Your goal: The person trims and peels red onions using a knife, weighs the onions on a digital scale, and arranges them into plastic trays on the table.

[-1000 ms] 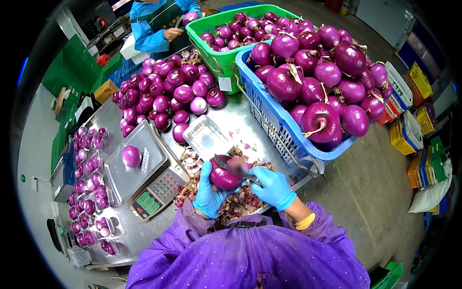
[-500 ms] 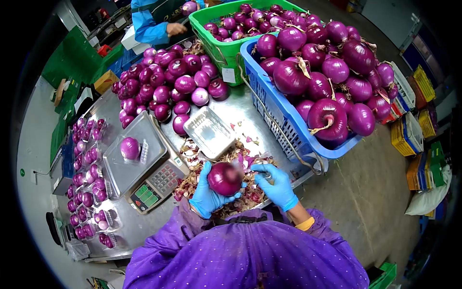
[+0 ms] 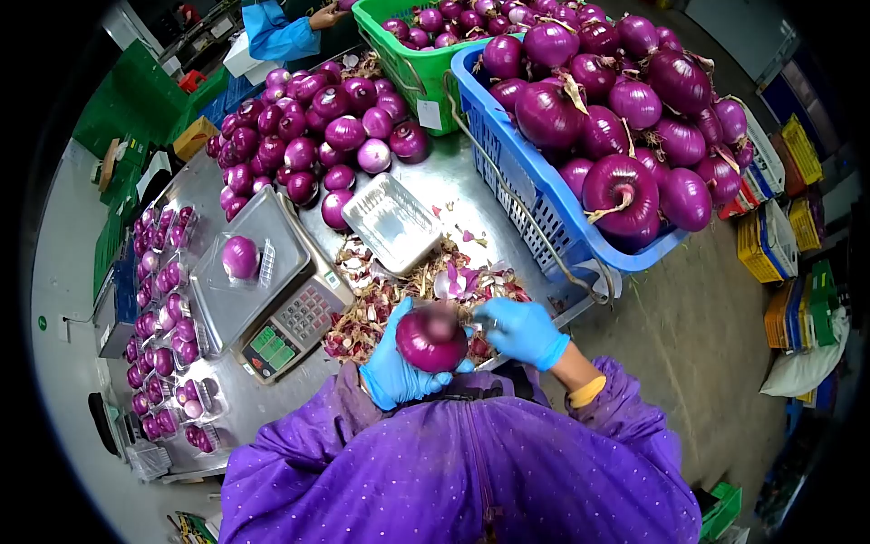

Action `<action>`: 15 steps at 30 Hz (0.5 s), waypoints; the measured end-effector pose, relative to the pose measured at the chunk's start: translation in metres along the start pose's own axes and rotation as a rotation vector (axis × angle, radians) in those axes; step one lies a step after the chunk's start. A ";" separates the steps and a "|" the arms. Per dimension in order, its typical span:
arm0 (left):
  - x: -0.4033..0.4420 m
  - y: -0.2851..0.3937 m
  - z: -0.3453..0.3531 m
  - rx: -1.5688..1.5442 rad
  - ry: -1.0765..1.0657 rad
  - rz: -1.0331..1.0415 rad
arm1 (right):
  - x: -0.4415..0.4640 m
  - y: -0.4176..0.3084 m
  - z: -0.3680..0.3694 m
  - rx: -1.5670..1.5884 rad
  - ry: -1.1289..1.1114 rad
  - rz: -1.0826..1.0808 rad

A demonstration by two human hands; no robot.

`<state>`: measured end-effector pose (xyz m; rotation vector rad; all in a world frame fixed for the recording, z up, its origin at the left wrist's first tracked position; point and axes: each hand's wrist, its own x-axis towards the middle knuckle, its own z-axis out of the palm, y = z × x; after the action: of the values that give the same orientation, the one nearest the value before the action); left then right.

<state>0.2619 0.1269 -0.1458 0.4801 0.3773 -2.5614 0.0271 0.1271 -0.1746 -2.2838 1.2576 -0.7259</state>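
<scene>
My left hand [image 3: 391,363] is wrapped round a large red onion [image 3: 431,343] in front of my body; the onion's top is blurred. Just to the right, my right hand [image 3: 524,334] is closed with its fingertips close to the onion. Whatever lies in those fingers is too hidden and blurred to name. Both hands wear blue gloves. Beyond them a heap of dry onion skins [image 3: 376,308] covers the table edge, with a larger purple-and-white peel [image 3: 456,282] on it. A white plastic tray [image 3: 391,222] stands behind the skins.
To the left is a digital scale [image 3: 299,317] with an onion in a clear tray on its plate. Packed onions [image 3: 172,308] line the far left. Loose onions [image 3: 317,136] pile up at the back. A blue basket [image 3: 544,227] and green basket [image 3: 408,77] hold onions. A co-worker's sleeve [image 3: 279,32] shows behind.
The onion in my left hand has tipped and shifted slightly right. My right hand has turned, its fingers now curled more. A larger peel shows on the skins. The co-worker's arm has moved up.
</scene>
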 end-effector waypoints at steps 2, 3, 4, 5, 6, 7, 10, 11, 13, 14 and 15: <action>-0.008 -0.014 0.011 0.858 0.029 0.317 | -0.009 0.010 -0.007 0.020 -0.078 0.175; -0.012 -0.015 0.009 1.082 0.038 0.436 | -0.012 0.005 -0.012 0.101 -0.057 0.204; -0.011 -0.012 0.004 0.767 0.021 0.281 | -0.012 0.001 -0.011 0.199 -0.018 0.186; -0.008 -0.002 -0.007 0.298 0.019 0.091 | -0.010 -0.003 -0.009 0.295 0.028 0.170; -0.006 0.003 -0.010 0.152 0.061 0.014 | -0.006 -0.006 -0.009 0.386 0.077 0.151; -0.004 0.003 -0.006 0.205 0.089 0.059 | 0.000 -0.012 -0.008 0.540 0.099 0.194; -0.004 0.012 -0.001 0.526 0.222 0.054 | 0.016 -0.032 -0.017 0.910 0.035 0.284; -0.004 0.009 0.005 0.686 0.288 0.156 | 0.019 -0.036 -0.018 0.952 0.042 0.309; -0.002 0.003 0.015 0.970 0.444 0.358 | 0.023 -0.048 -0.009 1.035 0.049 0.363; -0.004 0.004 0.021 0.983 0.439 0.357 | 0.022 -0.045 0.010 0.995 0.135 0.310; -0.006 0.005 0.021 1.028 0.418 0.358 | 0.023 -0.046 0.012 1.042 0.124 0.378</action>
<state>0.2641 0.1182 -0.1251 1.2991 -0.8724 -2.1059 0.0744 0.1319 -0.1513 -1.1441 0.9596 -1.0529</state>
